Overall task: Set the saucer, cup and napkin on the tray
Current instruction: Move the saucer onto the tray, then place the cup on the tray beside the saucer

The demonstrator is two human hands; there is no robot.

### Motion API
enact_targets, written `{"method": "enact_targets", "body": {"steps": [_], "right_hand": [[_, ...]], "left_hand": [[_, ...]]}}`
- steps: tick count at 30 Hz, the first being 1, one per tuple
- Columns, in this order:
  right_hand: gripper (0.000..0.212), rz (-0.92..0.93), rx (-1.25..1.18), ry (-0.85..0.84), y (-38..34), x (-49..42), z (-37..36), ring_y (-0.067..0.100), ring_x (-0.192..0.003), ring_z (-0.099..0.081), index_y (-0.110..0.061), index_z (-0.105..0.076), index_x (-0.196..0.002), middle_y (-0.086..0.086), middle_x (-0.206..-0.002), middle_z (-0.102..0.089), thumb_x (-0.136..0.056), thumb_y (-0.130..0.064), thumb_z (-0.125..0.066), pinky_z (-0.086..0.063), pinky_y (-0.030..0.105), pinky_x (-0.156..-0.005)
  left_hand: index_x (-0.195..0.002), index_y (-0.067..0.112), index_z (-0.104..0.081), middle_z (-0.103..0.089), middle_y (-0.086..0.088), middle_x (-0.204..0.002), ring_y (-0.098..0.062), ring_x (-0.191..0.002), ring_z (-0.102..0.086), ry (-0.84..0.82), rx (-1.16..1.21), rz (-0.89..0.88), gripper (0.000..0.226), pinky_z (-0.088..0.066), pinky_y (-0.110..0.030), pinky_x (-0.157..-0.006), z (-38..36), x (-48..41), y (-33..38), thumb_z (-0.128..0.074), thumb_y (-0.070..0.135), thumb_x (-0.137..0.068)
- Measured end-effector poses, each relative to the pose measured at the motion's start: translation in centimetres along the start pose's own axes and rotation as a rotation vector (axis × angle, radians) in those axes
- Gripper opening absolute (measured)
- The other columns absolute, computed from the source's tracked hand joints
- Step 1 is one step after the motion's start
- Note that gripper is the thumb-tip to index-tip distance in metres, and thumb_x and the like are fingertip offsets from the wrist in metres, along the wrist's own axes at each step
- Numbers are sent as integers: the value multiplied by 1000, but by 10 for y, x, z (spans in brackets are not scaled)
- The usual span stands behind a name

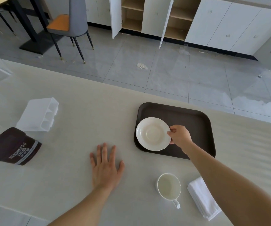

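A dark brown tray [195, 118] lies on the pale table at the right. Over its left part is a white saucer [152, 133], and my right hand [179, 137] pinches the saucer's right rim. Whether the saucer rests on the tray or hovers just above it I cannot tell. An empty white cup [169, 186] stands on the table in front of the tray, its handle pointing toward me. A folded white napkin [202, 198] lies to the right of the cup, partly under my right forearm. My left hand [106, 167] lies flat on the table with fingers spread, holding nothing.
A brown cocoa tub [12, 146] lies on its side at the left. A clear plastic organizer [37, 115] sits behind it. The table's far edge runs diagonally just beyond the tray. A chair [71, 25] and open cabinets stand across the floor.
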State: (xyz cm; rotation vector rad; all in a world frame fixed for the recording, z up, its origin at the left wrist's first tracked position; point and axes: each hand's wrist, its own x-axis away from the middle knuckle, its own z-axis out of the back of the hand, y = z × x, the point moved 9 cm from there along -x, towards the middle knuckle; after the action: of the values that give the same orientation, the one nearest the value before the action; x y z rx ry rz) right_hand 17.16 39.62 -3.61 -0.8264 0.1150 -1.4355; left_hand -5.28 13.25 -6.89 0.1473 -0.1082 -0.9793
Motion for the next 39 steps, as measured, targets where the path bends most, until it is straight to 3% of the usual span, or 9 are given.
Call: {"method": "enact_targets", "body": {"steps": [3, 10, 12, 15, 20, 24, 28, 32, 39], "right_hand": [[30, -3, -100, 44, 12, 22, 14, 14, -63, -72, -15, -60, -126, 0, -91, -72, -96, -18, -58, -59, 26, -62], [10, 32, -152, -62, 77, 143, 15, 16, -58, -68, -24, -70, -96, 1, -72, -72, -92, -18, -65, -61, 43, -74], [7, 48, -87, -80, 90, 172, 11, 9, -59, -66, -27, -71, -97, -1, -69, -71, -90, -29, -69, -59, 37, -71], [27, 65, 31, -107, 96, 204, 4, -1, -67, -62, -37, -65, -100, -12, -79, -68, -78, -50, -74, -48, 18, -62], [40, 36, 59, -96, 97, 224, -5, -3, -70, -61, -43, -61, -81, -14, -78, -67, -55, -70, -75, -48, 16, -60], [35, 90, 65, -81, 90, 227, -9, -2, -67, -62, -36, -66, -84, -16, -78, -66, -61, -59, -81, -45, 14, -57], [12, 154, 103, -9, 82, 226, -7, 6, -67, -61, -29, -71, -82, -13, -74, -66, -81, -40, -74, -46, 16, -57], [15, 252, 181, 63, 74, 217, 3, 12, -62, -54, -20, -71, -75, -9, -67, -59, -88, -26, -70, -39, 18, -56], [7, 360, 159, 255, 45, 177, 58, 22, -68, -62, -14, -76, -87, 0, -80, -70, -89, -13, -70, -47, 30, -62]], "left_hand": [[-147, 20, -39, -32, -17, -155, -35, -148, -17, 11, 19, -2, 70, -12, -59, -118, 1, 0, 0, -40, 54, -86], [-148, 22, -36, -30, -16, -157, -33, -149, -14, -4, -3, 7, 71, -9, -58, -119, -2, 0, -1, -34, 56, -86], [-148, 23, -35, -29, -16, -157, -33, -149, -13, -5, 0, 11, 70, -8, -57, -119, -3, 0, -1, -34, 57, -86], [-147, 22, -36, -29, -16, -156, -34, -149, -13, 6, 15, 9, 70, -8, -58, -119, -4, 0, -1, -35, 56, -86], [-145, 21, -39, -32, -17, -155, -35, -147, -17, 32, 27, 5, 69, -10, -58, -118, -3, -1, -2, -36, 54, -84], [-145, 22, -38, -31, -17, -155, -35, -147, -16, 41, 20, 6, 69, -11, -59, -118, -4, -2, -3, -36, 55, -84], [-144, 22, -39, -32, -16, -154, -35, -146, -17, 51, 30, 5, 69, -10, -58, -118, -4, -1, -3, -37, 55, -83], [-144, 22, -40, -33, -17, -154, -35, -146, -18, 54, 24, 5, 69, -9, -58, -118, -5, -2, -4, -37, 56, -83], [-145, 22, -39, -32, -16, -154, -35, -147, -18, 54, 12, -2, 69, -9, -57, -118, -6, -2, -4, -36, 55, -84]]}}
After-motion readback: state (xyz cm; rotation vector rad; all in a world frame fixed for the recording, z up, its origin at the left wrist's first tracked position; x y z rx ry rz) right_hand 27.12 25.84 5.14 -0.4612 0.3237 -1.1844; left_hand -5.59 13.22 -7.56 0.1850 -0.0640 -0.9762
